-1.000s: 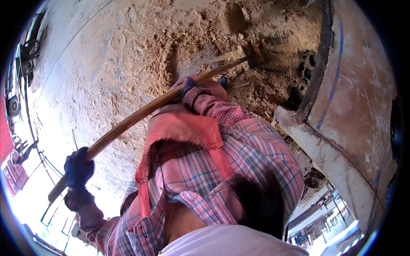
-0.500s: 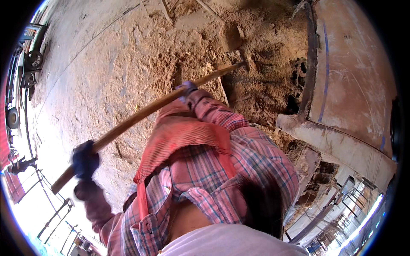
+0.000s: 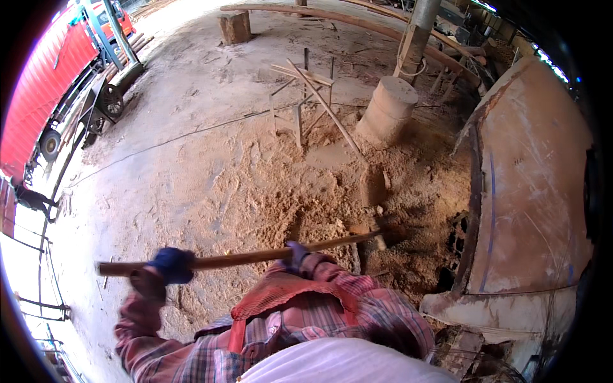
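A long wooden handle lies nearly level across my front, held in both gloved hands. Near its left end, my left hand in a dark blue glove is closed around it. My right hand, in a purple-blue glove, grips it farther along, in front of my red apron. The handle's far end reaches right into loose sawdust. A dark, blurred tool head shows there; its exact shape is unclear.
Just beyond stands a sawdust-covered shovel, its shaft leaning on a small wooden frame. A round pedestal stands behind. A large rusty panel borders the right. Far left are a wheeled cart, a red truck and a person.
The view has tilted up, showing more of the floor ahead. The handle's left end has risen relative to its right, making it nearly level. Both hands keep their grip.
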`<state>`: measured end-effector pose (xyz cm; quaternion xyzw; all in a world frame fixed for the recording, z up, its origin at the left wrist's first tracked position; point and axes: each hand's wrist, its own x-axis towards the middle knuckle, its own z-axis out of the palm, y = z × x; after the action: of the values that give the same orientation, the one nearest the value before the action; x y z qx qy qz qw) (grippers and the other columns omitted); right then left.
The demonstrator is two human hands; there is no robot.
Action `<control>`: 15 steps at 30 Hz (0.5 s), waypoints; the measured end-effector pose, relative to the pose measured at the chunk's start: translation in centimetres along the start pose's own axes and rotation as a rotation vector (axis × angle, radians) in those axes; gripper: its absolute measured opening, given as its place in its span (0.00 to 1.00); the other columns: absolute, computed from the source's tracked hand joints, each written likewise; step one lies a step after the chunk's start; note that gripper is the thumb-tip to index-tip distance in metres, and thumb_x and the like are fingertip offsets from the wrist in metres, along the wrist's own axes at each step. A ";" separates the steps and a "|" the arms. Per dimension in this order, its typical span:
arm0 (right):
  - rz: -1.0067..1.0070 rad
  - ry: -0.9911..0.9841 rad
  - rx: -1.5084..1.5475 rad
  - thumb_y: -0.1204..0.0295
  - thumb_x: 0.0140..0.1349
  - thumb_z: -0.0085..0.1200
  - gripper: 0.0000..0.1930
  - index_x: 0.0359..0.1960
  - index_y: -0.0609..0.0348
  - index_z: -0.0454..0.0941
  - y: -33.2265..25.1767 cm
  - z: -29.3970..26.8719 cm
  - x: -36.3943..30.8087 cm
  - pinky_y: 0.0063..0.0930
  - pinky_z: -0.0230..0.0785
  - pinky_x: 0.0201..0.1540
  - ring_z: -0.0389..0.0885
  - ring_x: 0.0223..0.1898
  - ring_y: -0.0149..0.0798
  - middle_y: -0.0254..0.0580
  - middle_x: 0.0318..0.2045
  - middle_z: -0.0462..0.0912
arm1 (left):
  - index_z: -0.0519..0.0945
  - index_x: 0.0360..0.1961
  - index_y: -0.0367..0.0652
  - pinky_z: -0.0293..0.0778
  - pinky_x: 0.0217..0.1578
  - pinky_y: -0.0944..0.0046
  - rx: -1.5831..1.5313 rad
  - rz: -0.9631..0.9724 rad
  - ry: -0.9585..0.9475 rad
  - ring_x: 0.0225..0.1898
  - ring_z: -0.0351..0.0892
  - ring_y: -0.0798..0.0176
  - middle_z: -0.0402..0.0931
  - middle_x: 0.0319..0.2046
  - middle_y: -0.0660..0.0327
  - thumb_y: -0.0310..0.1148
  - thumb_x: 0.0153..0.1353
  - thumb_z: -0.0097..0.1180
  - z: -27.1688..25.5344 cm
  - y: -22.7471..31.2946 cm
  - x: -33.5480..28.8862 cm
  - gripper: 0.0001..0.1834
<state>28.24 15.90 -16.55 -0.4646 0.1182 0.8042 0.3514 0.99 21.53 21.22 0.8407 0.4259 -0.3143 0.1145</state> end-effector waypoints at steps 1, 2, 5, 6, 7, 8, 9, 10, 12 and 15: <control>0.029 -0.192 0.129 0.50 0.56 0.47 0.25 0.38 0.65 0.70 1.2 3.1 -0.9 0.35 0.74 0.27 0.76 0.24 0.46 0.50 0.24 0.76 | 0.78 0.29 0.49 0.73 0.32 0.54 0.051 -0.056 0.031 0.29 0.79 0.50 0.78 0.24 0.55 0.44 0.40 0.58 -1.8 -1.6 -2.3 0.16; 0.187 -0.100 0.118 0.48 0.51 0.54 0.28 0.35 0.66 0.71 1.7 5.8 -1.9 0.35 0.76 0.31 0.78 0.25 0.48 0.53 0.26 0.78 | 0.78 0.29 0.49 0.73 0.32 0.54 0.067 -0.131 0.036 0.29 0.78 0.50 0.77 0.24 0.55 0.45 0.38 0.59 -3.6 -2.9 -4.5 0.17; 0.151 -0.357 0.241 0.54 0.50 0.59 0.22 0.35 0.57 0.69 2.2 10.4 -4.5 0.38 0.76 0.28 0.78 0.25 0.47 0.49 0.26 0.77 | 0.76 0.21 0.50 0.72 0.25 0.54 0.110 -0.102 0.399 0.20 0.76 0.51 0.73 0.15 0.57 0.37 0.32 0.58 -6.7 -4.1 -10.0 0.10; 0.096 -0.224 0.446 0.54 0.50 0.59 0.21 0.35 0.57 0.68 1.7 10.8 -4.9 0.38 0.76 0.30 0.78 0.26 0.47 0.47 0.26 0.76 | 0.76 0.20 0.50 0.71 0.25 0.54 0.065 -0.068 0.512 0.19 0.75 0.51 0.72 0.14 0.58 0.36 0.32 0.57 -7.0 -3.9 -11.3 0.09; 0.061 -0.152 0.645 0.55 0.50 0.59 0.21 0.35 0.57 0.67 1.4 10.8 -5.0 0.38 0.76 0.31 0.78 0.28 0.46 0.44 0.25 0.75 | 0.76 0.20 0.50 0.71 0.24 0.55 0.158 -0.124 0.496 0.18 0.74 0.52 0.72 0.13 0.59 0.34 0.34 0.56 -7.2 -3.6 -12.0 0.08; -0.015 -0.001 0.733 0.58 0.53 0.57 0.18 0.36 0.57 0.67 0.9 10.4 -4.7 0.40 0.75 0.33 0.76 0.28 0.44 0.41 0.25 0.73 | 0.75 0.20 0.50 0.70 0.24 0.55 0.173 -0.055 0.577 0.18 0.74 0.53 0.71 0.13 0.59 0.33 0.34 0.56 -7.2 -3.3 -12.7 0.07; 0.047 0.078 0.756 0.64 0.53 0.55 0.11 0.31 0.56 0.69 0.4 9.8 -4.1 0.42 0.75 0.33 0.76 0.28 0.42 0.40 0.27 0.75 | 0.75 0.20 0.50 0.70 0.23 0.55 0.192 0.035 0.666 0.17 0.73 0.53 0.71 0.13 0.59 0.33 0.34 0.55 -7.2 -2.9 -13.0 0.07; 0.081 0.033 0.776 0.66 0.53 0.52 0.10 0.32 0.57 0.69 0.2 9.0 -3.4 0.42 0.74 0.34 0.75 0.28 0.42 0.40 0.26 0.75 | 0.77 0.24 0.51 0.67 0.22 0.58 0.202 0.062 0.725 0.15 0.69 0.58 0.70 0.14 0.64 0.31 0.30 0.59 -7.3 -2.7 -13.2 0.13; 0.018 0.003 0.813 0.68 0.54 0.49 0.10 0.34 0.59 0.68 -0.2 7.3 -1.8 0.41 0.74 0.35 0.75 0.27 0.41 0.39 0.26 0.74 | 0.78 0.24 0.50 0.66 0.23 0.59 0.256 0.221 0.902 0.14 0.67 0.59 0.67 0.14 0.64 0.29 0.31 0.58 -7.3 -2.1 -12.7 0.12; -0.118 -0.100 0.906 0.69 0.54 0.46 0.09 0.35 0.59 0.67 -1.1 3.9 -0.9 0.39 0.73 0.36 0.74 0.27 0.40 0.39 0.26 0.73 | 0.78 0.30 0.48 0.67 0.27 0.59 0.309 0.333 1.035 0.19 0.68 0.59 0.66 0.17 0.63 0.27 0.35 0.57 -7.3 -0.7 -10.5 0.15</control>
<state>26.70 18.30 -13.53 -0.2307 0.4142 0.6715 0.5695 -1.03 18.55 33.56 0.9481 0.2371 0.1026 -0.1856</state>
